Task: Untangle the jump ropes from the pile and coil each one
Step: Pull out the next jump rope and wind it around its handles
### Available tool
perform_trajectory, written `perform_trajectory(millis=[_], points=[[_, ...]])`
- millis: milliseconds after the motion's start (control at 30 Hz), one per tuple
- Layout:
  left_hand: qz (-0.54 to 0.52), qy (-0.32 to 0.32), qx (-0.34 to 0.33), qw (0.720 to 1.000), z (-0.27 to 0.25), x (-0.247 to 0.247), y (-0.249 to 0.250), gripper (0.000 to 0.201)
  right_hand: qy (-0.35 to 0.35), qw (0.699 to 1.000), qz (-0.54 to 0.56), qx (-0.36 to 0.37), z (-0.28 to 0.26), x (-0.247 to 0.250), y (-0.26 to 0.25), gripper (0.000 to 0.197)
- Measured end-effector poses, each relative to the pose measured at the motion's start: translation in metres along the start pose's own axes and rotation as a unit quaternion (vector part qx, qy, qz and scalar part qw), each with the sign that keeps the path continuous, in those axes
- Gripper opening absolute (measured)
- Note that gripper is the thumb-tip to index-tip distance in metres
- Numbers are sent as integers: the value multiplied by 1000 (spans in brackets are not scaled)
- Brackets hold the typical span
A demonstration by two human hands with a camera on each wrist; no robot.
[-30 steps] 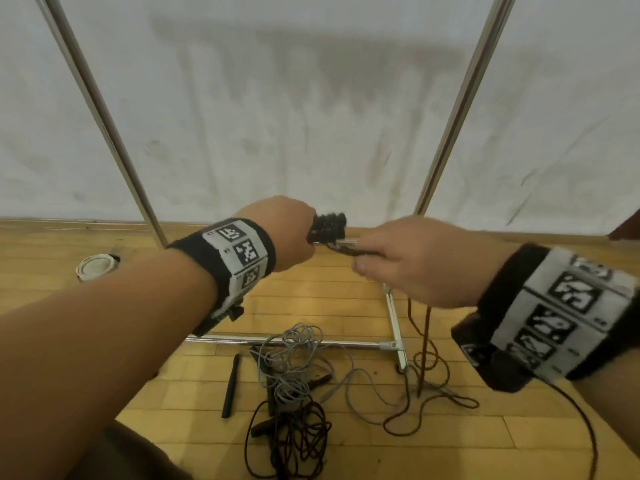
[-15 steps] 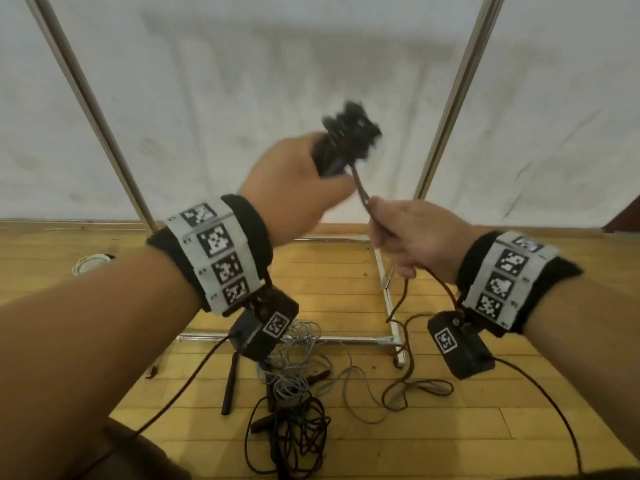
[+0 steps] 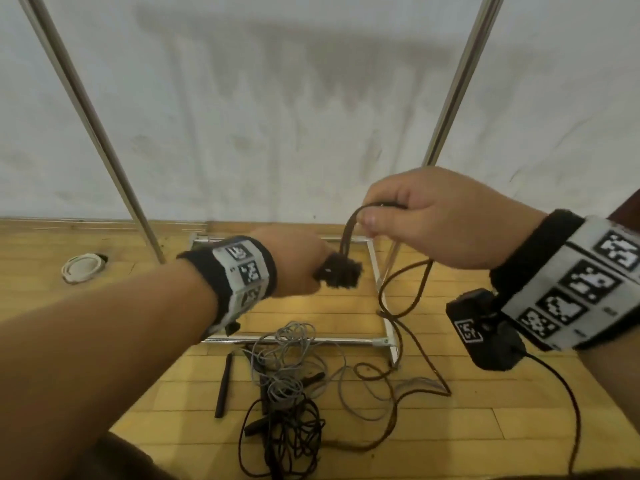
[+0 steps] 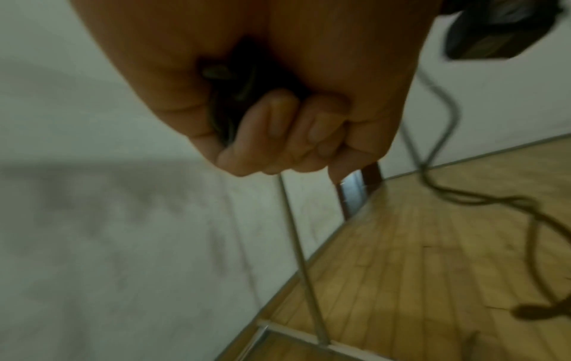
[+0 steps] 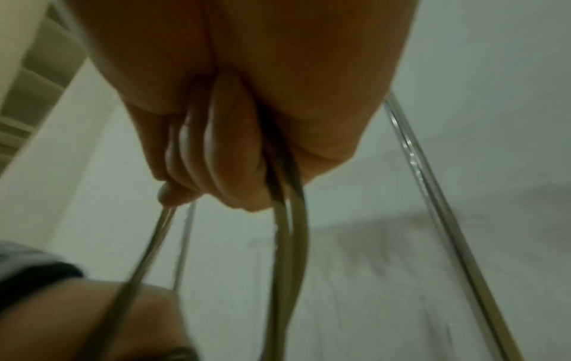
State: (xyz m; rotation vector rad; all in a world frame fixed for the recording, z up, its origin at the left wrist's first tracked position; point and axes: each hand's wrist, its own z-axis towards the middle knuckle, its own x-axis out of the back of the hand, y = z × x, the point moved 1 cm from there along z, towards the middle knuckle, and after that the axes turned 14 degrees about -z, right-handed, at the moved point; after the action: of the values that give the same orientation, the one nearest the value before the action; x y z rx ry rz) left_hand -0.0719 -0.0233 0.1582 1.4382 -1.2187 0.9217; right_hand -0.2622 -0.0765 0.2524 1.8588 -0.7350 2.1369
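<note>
Brown jump rope [image 3: 408, 299] is running from both raised hands down to the wooden floor [image 3: 485, 424]. Left hand [image 3: 294, 265], knuckles up, is clenching its fingers [image 4: 278, 127] around the wound bundle [image 3: 341, 271]. Right hand [image 3: 440, 216], slightly higher, is pinching 1 loop between thumb and fingers [image 5: 216, 146]. Grey and black ropes [image 3: 287, 382] are lying tangled on the floor below, near the metal frame [image 3: 381, 292].
</note>
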Motion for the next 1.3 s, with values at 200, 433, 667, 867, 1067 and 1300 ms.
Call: perform_trajectory(millis=[200,433,667,867,1067,1300], points=[[-108,96,-113,983,-25,20,29,25,13,985,96,-143,9,-26,56,31],[-204,243,-7,948,-27,50,15,26,-103,932,306,-162,12,-79,27,51],[-36,100,105,989,-1,33,5,23,-186,974,-125,28,4,-60,-18,32],[64,-29,-48,996,-7,2,34,15,-126,985,-116,29,3,-20,3,25],[-39,60,-110,991,-27,17,42,32,-76,944,307,-91,-2,-29,40,42],[-155,172,37,972,-25,47,32,28,-112,891,409,-161,5,-73,26,32]])
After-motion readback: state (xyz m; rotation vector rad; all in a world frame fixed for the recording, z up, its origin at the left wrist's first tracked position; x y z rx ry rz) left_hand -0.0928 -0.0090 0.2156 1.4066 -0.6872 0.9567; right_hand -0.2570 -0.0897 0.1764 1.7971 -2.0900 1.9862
